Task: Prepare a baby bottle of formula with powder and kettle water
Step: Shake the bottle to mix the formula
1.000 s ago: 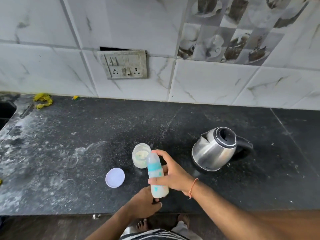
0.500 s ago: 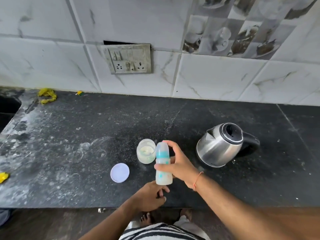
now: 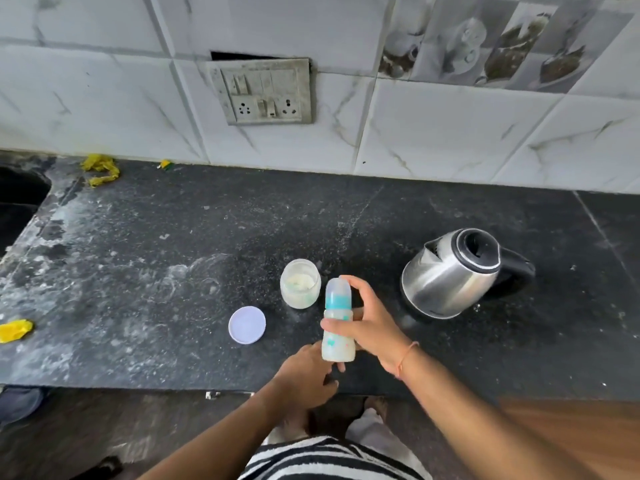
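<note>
Since a moment before, the left hand [image 3: 304,372] had slid off the baby bottle [image 3: 337,320] base, fingers loose beside it. The right hand [image 3: 367,323] gripped the capped, upright bottle of milky liquid on the counter [image 3: 173,271]. Just behind stood an open jar [image 3: 300,284] of pale powder, its lid [image 3: 247,324] left, the kettle [image 3: 453,273] right.

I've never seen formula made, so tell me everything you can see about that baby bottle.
The bottle is small, of cloudy plastic with a teal collar and a clear cap on top, and teal marks on its body. It holds milky white liquid. It stands about upright at the counter's front edge, near the jar. The right hand grips its middle; the left hand has fingers at its base.
</note>
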The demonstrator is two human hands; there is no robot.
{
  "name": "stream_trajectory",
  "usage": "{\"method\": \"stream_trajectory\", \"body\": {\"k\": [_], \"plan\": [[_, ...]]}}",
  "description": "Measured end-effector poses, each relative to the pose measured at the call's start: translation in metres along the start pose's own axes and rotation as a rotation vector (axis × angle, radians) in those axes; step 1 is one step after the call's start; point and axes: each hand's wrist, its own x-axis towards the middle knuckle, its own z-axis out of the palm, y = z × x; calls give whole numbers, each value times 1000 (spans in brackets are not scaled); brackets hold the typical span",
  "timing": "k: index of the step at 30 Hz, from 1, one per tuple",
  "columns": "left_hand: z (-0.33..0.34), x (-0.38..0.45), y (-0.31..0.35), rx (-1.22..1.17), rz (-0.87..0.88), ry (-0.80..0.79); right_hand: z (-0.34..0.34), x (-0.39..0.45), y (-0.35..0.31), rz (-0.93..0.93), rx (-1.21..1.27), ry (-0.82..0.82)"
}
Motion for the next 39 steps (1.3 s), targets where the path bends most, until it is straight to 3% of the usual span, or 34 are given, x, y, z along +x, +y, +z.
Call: {"method": "stream_trajectory", "body": {"k": [3, 6, 7, 9, 10, 12, 14, 16, 17, 21, 22, 23, 24, 25, 28, 29, 30, 32, 35, 36, 38, 39], "plan": [[-3, 3, 2, 19, 2, -8, -8, -1, 12, -306, -61, 63], [0, 1, -3, 18, -23, 0, -4, -1, 17, -6, 38, 24], [1, 2, -6, 14, -24, 4, -6, -1, 17, 8, 0, 21], [-1, 3, -7, 33, 2, -26, -7, -4, 16, -236, -91, 54], [-2, 4, -5, 42, 16, -39, -10, -2, 12, -266, -14, 60], [-3, 3, -3, 62, 33, -29, -7, 2, 5, -28, 114, -6], [-3, 0, -3, 67, 26, -18, -5, -3, 4, 74, 13, 3], [-5, 1, -5, 75, 55, -25, -5, -5, 0, -247, -139, 44], [-6, 2, -4, 67, 64, -33, -8, -3, -5, -281, -73, 41], [-4, -1, -3, 70, 56, -18, 1, -11, -8, 23, -169, -10], [-4, 0, -5, 68, 56, -10, 3, -9, -7, -65, -248, 0], [-5, 1, -6, 68, 63, -6, 2, -9, -8, -278, -287, 41], [-6, 1, -5, 62, 63, -9, -2, -6, -12, -333, -199, 57], [-6, 2, -3, 52, 61, -14, -3, -4, -15, -318, -180, 67], [-4, -1, -3, 48, 43, -41, 4, -13, -10, -15, -217, 4], [-5, -1, -5, 54, 45, -36, 6, -11, -8, -67, -276, -5], [-5, 0, -7, 57, 51, -26, 4, -8, -8, -249, -309, 34], [-3, 2, -6, 36, 38, -19, 0, 1, -13, -309, -191, 77], [1, -1, -4, 62, 29, -29, 8, -3, -12, 30, -133, 10], [1, 0, -5, 70, 29, -29, 8, -2, -12, 2, -176, -6], [-2, 3, -8, 81, 37, -35, 7, -1, -14, -302, -265, 21], [-2, 4, -6, 71, 31, -38, 7, 1, -16, -307, -228, 57]]}}
